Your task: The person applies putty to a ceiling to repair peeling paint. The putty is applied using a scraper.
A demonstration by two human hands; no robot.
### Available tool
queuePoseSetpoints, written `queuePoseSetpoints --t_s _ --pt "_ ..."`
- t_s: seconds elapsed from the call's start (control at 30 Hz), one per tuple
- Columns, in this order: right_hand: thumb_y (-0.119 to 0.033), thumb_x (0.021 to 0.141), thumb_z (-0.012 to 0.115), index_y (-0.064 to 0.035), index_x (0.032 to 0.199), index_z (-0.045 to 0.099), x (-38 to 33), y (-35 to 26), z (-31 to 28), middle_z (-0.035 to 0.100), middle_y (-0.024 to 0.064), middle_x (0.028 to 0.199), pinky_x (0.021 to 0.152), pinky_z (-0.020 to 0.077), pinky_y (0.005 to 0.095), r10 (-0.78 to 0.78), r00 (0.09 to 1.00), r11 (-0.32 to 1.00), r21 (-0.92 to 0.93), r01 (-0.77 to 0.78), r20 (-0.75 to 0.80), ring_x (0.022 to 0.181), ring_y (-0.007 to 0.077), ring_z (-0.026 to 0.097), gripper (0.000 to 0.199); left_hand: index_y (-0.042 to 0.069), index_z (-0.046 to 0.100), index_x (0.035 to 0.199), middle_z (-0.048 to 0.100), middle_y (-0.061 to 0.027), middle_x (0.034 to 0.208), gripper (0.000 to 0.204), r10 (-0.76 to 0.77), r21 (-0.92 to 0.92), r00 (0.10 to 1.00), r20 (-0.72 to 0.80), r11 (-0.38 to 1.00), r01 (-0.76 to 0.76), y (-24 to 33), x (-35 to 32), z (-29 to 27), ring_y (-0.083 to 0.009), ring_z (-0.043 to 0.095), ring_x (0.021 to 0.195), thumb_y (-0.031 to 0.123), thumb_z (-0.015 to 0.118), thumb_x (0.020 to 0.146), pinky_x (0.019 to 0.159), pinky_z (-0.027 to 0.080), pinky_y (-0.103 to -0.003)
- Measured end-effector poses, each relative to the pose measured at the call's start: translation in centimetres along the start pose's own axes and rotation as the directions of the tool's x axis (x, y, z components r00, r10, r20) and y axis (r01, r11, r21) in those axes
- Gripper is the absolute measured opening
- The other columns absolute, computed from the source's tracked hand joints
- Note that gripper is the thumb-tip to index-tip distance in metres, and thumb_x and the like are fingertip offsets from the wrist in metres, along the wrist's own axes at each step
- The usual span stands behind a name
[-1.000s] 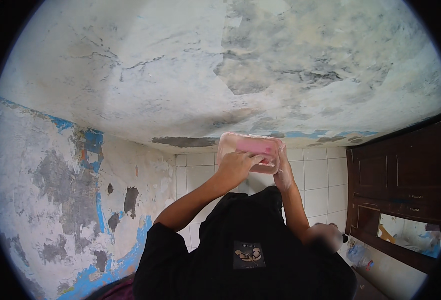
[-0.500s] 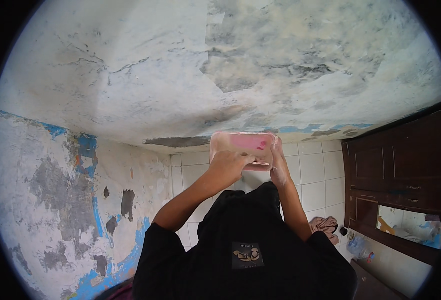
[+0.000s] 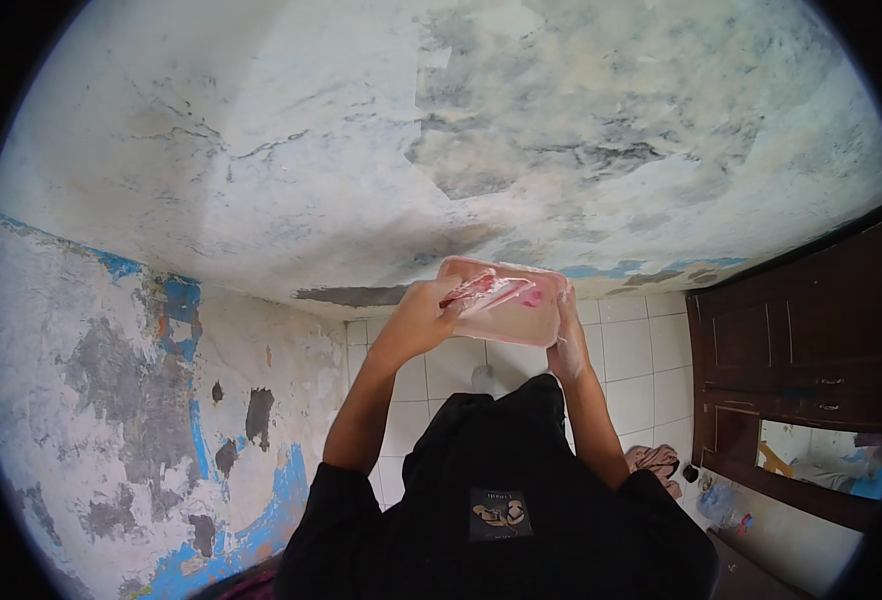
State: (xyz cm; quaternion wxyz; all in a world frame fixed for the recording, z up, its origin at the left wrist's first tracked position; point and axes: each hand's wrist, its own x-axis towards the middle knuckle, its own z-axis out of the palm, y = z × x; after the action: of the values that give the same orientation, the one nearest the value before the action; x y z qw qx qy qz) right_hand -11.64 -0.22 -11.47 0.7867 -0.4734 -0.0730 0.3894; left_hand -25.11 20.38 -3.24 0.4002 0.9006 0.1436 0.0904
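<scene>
One hand (image 3: pixel 421 320) shifted left, likely scraper (image 3: pixel 485 291) now showing, over pink tray (image 3: pixel 523 327)

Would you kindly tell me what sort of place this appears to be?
Probably a worn room in a home: patchy walls with flaking blue paint, a tiled floor and a dark brown cabinet suggest it.

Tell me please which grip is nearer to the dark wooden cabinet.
Right. The right grip, holding the pink container, is left of the dark cabinet, clearly apart; the left grip, holding a pink-and-white tool, is farther left.
</scene>
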Motion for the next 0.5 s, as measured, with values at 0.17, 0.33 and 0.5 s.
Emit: queuePoseSetpoints --t_s 0.17,0.33,0.5 --pt "-0.047 0.109 0.043 -0.011 0.147 0.039 0.0 -0.5 0.1 0.047 0.0087 0.143 0.114 0.0344 0.0384 -0.063 0.998 0.996 -0.063 0.061 -0.019 0.138 0.0214 0.041 0.052 -0.001 0.066 0.113 0.071 -0.0094 0.091 0.024 -0.147 -0.394 0.989 0.004 0.909 0.137 -1.5 0.0 -0.3 -0.0143 0.066 0.084 -0.002 0.062 0.09 0.077 0.051 -0.03" --pt "-0.047 0.109 0.044 -0.0137 0.149 0.039 0.4 -1.0 0.3 0.048 0.0055 0.145 0.116 0.0363 0.0397 -0.048 0.998 0.999 -0.017 0.048 -0.04 0.138 0.0208 0.045 0.052 -0.003 0.064 0.119 0.069 -0.0009 0.107 0.023 -0.191 -0.739 0.981 0.02 0.659 0.143 -1.7 0.3 -0.2 -0.0069 0.062 0.096 0.0 0.063 0.097 0.088 0.051 -0.025" --pt "-0.047 0.109 0.043 -0.0132 0.149 0.039 1.0 -0.3 0.1 0.05 0.0059 0.143 0.115 0.0381 0.04 -0.08 0.996 0.997 0.006 0.08 0.027 0.137 0.0207 0.046 0.052 -0.002 0.063 0.123 0.07 -0.0032 0.112 0.025 -0.18 -0.854 0.983 -0.021 0.514 0.076 -1.1 -0.6 -1.1 -0.0084 0.064 0.1 0.002 0.065 0.098 0.091 0.052 -0.026"
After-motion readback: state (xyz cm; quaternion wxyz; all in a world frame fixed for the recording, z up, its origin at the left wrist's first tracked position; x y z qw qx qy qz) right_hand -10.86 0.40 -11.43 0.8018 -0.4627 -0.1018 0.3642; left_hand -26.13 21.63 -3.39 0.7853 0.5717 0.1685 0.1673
